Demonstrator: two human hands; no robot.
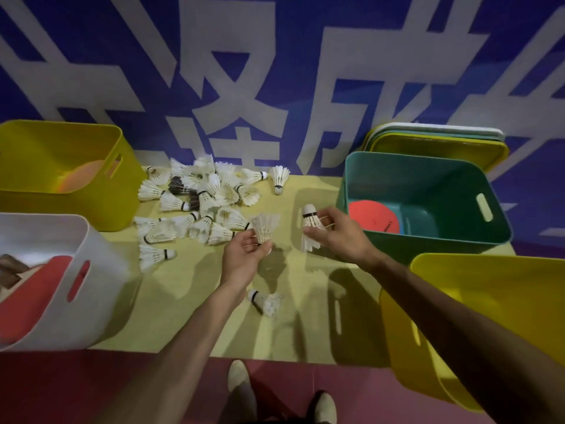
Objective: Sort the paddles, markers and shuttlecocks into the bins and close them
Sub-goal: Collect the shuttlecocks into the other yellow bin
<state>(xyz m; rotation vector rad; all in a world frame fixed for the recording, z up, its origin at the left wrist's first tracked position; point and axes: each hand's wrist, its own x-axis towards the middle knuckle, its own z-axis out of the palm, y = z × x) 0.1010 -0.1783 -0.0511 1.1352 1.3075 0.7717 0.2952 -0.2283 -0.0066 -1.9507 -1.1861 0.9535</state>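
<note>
White feathers, a little frayed: the first shuttlecock (pixel 265 228) stands upright in my left hand (pixel 244 255), skirt flared up and away from me, cork end hidden down in my curled fingers. The second shuttlecock (pixel 310 220) points the other way, with its white cork and black band on top, long axis near vertical and feathers hanging toward the bench (pixel 183 286). My right hand (pixel 341 235) pinches its skirt between thumb and fingertips. Both are held above the bench, near each other but apart. To my left is the loose pile of shuttlecocks (pixel 198 203), lying every which way; to my right is the teal bin (pixel 428 179), open-topped. A lone shuttlecock (pixel 264 301) lies on its side nearer me, below my left wrist.
</note>
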